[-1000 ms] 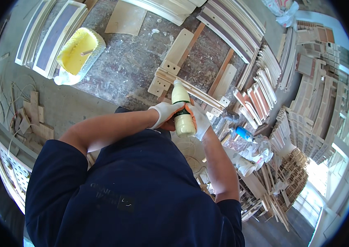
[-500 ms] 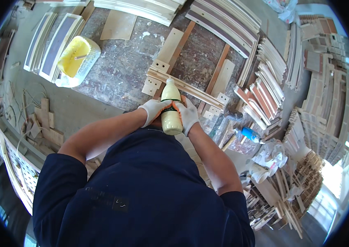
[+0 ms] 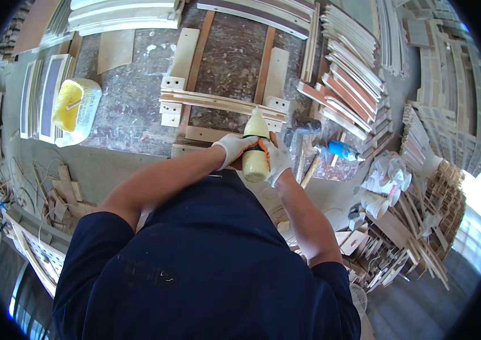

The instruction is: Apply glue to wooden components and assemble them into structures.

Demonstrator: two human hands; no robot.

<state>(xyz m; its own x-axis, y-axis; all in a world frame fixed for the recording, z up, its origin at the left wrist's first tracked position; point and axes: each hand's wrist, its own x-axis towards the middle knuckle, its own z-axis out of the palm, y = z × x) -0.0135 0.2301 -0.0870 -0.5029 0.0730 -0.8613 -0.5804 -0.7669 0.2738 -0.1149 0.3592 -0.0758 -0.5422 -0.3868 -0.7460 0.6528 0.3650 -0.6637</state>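
Note:
Both gloved hands wrap round a squeeze bottle (image 3: 256,165) of pale yellow liquid, probably glue, with a dark band about its middle. My left hand (image 3: 232,148) grips it from the left side and my right hand (image 3: 278,156) from the right, thumbs near the band. The bottle's narrow tip points away from me, at the right part of a stack of thin wooden strips (image 3: 209,101). Whether the tip touches the wood, I cannot tell. Those strips lie across wooden blocks with round holes (image 3: 173,83) on the stained worktable (image 3: 133,113).
A cut-open container (image 3: 90,113) with yellow contents stands at the table's left. To the right lie a hammer (image 3: 307,127), a blue bottle (image 3: 344,151) and stacked wooden slats (image 3: 349,93). Plastic bags (image 3: 387,175) and a heap of offcuts (image 3: 385,255) lie farther right.
The bottle, held in both hands, has moved right along the strips towards their right end. The head view has shifted, and the container now appears farther left.

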